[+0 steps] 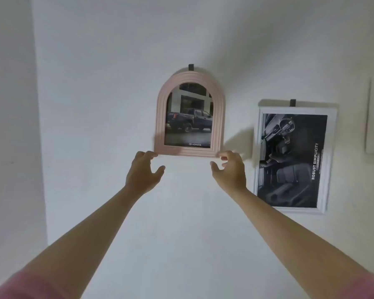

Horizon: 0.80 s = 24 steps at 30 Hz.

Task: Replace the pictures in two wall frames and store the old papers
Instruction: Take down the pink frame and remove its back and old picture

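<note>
step: lift or settle, cannot tell | pink ribbed arched plastic frame point(189, 117) hangs on black wall hook point(191, 67) | left hand point(143, 172), right hand point(230, 172): fingers apart, curled loosely at bottom corners, holding nothing | advice: grip both corners evenly, raise straight up off hook

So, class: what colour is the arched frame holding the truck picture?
Pale pink, with ridged moulding; arched frame shows best in the head view.

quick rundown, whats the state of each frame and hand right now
pink arched frame: hanging on wall hook, truck picture inside
white rectangular frame: hanging, car interior picture inside
left hand: fingertips at pink frame's bottom left corner
right hand: fingertips at its bottom right corner
</note>
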### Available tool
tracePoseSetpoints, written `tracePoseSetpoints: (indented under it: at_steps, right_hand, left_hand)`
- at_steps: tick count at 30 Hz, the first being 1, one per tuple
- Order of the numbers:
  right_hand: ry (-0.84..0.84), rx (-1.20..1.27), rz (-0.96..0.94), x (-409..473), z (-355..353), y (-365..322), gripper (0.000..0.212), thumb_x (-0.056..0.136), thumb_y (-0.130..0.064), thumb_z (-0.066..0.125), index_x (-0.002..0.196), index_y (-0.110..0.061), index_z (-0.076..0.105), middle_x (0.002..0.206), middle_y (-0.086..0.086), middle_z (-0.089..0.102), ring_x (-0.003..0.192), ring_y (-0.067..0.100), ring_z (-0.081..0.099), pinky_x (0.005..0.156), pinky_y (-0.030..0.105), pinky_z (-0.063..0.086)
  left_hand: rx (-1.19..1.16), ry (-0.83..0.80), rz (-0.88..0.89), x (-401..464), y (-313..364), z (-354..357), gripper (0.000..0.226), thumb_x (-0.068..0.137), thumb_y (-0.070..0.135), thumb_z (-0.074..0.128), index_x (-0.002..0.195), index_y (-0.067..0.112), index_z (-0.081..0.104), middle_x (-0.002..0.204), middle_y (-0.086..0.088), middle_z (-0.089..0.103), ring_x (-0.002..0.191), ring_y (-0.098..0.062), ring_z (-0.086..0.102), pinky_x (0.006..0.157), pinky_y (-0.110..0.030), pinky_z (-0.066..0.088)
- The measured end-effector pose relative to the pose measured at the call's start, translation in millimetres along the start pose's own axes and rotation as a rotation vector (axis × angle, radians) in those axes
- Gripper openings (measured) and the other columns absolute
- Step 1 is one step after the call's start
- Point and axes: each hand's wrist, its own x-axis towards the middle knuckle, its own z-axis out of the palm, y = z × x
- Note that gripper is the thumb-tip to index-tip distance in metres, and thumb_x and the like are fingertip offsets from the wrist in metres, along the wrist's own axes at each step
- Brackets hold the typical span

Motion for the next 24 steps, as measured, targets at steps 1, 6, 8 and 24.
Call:
tracePoseSetpoints:
  at_steps: [1, 6, 8, 24]
  right_hand:
    - [0.023, 0.018, 0.005, 3, 2, 0, 0.023, 0.079, -0.018, 0.068, 0.100, -0.016, 0.061, 0.105, 0.002, 0.054, 0.093, 0.016, 0.056, 0.078, 0.033, 0.050]
    - [0.052, 0.015, -0.041, 17, 15, 0, 0.031, 0.073, -0.008, 0.070, 0.097, -0.012, 0.050, 0.088, -0.005, 0.065, 0.101, 0.015, 0.048, 0.078, 0.039, 0.051]
    - [0.049, -0.006, -0.057, 22, 17, -2, 0.042, 0.072, -0.006, 0.072, 0.105, -0.010, 0.047, 0.084, -0.006, 0.065, 0.104, 0.015, 0.047, 0.078, 0.036, 0.048]
    - [0.046, -0.030, -0.174, 44, 0, -4, 0.074, 0.070, -0.002, 0.074, 0.135, -0.011, 0.039, 0.104, -0.002, 0.042, 0.079, -0.004, 0.051, 0.069, 0.004, 0.037]
  left_hand:
    - [-0.009, 0.033, 0.001, 5, -2, 1, 0.044, 0.081, 0.028, 0.067, 0.119, 0.015, 0.051, 0.116, -0.006, 0.050, 0.103, -0.023, 0.056, 0.084, -0.039, 0.051]
    - [-0.104, 0.088, 0.010, 26, -4, 15, 0.050, 0.080, 0.020, 0.068, 0.124, 0.014, 0.044, 0.116, -0.008, 0.050, 0.101, -0.024, 0.056, 0.083, -0.036, 0.048]
    - [-0.140, 0.099, 0.020, 33, -4, 21, 0.053, 0.079, 0.018, 0.069, 0.126, 0.015, 0.043, 0.116, -0.009, 0.051, 0.100, -0.024, 0.056, 0.085, -0.037, 0.048]
    - [-0.266, 0.204, 0.076, 51, -3, 32, 0.066, 0.074, 0.013, 0.077, 0.130, 0.015, 0.043, 0.107, -0.006, 0.064, 0.091, -0.021, 0.061, 0.084, -0.040, 0.054]
